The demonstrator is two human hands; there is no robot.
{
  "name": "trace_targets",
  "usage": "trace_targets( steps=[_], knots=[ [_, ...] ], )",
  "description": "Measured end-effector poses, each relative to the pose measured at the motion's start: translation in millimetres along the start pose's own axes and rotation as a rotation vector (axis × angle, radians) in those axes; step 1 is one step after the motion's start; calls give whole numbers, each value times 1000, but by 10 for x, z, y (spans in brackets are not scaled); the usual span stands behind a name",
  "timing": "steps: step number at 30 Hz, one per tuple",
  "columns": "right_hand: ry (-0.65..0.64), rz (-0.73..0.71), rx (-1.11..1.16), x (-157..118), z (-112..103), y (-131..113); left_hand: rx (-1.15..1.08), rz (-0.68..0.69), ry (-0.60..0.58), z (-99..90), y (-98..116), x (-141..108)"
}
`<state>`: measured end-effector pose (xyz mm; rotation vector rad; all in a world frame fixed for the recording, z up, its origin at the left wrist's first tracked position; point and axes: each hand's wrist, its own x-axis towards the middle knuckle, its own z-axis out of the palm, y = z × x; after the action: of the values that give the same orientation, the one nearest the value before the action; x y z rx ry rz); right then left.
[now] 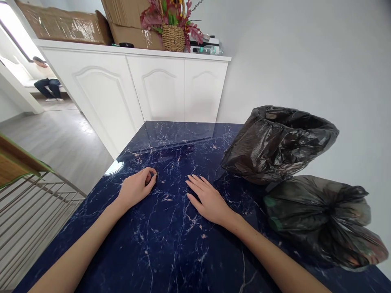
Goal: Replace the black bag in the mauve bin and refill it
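My left hand (138, 185) rests on the dark blue marbled table (171, 252), its fingers curled round towards the thumb. The gap inside the curl shows only dark colour, and I see no object in it. To its right my right hand (207, 199) lies palm down on the same tabletop, fingers stretched forward and thumb a little apart, holding nothing. Nearest to the right hand is a bin lined with a black plastic bag (275, 146), its mouth open. In front of it lies a knotted black garbage bag (320, 219), filled with things that show only dimly through the plastic.
Beyond the table stands a white cabinet (159, 85) bearing cardboard boxes (67, 26), a wicker flower basket (173, 38) and a plastic bottle (210, 50). A metal rack (39, 203) is at the left. Far left, a person (47, 79) sits in another room. A grey wall borders the right.
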<state>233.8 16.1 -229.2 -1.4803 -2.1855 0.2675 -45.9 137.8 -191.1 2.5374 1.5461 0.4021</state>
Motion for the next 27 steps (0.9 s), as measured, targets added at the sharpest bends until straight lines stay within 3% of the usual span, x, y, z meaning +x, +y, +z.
trace_targets(
  steps=[27],
  knots=[
    [-23, -2, 4, -17, -58, -3, -3, -6, -20, -5, 71, -72]
  ],
)
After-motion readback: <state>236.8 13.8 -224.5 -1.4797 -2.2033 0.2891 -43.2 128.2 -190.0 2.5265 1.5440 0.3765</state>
